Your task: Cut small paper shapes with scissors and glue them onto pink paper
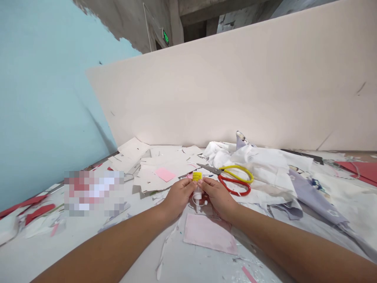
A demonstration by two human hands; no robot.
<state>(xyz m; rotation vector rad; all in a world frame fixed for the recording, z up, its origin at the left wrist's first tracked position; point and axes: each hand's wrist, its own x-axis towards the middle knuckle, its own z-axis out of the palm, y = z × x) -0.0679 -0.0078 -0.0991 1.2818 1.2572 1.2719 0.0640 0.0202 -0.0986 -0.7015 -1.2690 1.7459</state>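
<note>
Both hands hold a small white glue bottle (pixel 197 177) with a yellow label, its nozzle pointing down toward me and a loose cap strap beside the nozzle. My left hand (pixel 176 196) closes on the bottle's left side. Against the right side press the thumb and fingers of my right hand (pixel 218 195). Just below the nozzle, a pale pink rectangular card (pixel 209 235) lies flat on the table; whether the tip touches it I cannot tell. Scissors (pixel 237 180) with one yellow and one red handle lie partly open beyond my right hand.
Torn cardboard pieces (pixel 165 163) with a small pink paper (pixel 165 174) lie behind my left hand. Crumpled white cloth (pixel 265 165) and lavender cloth (pixel 316 198) spread to the right. Red scraps (pixel 39 213) lie left. A pale partition (pixel 224 90) stands behind.
</note>
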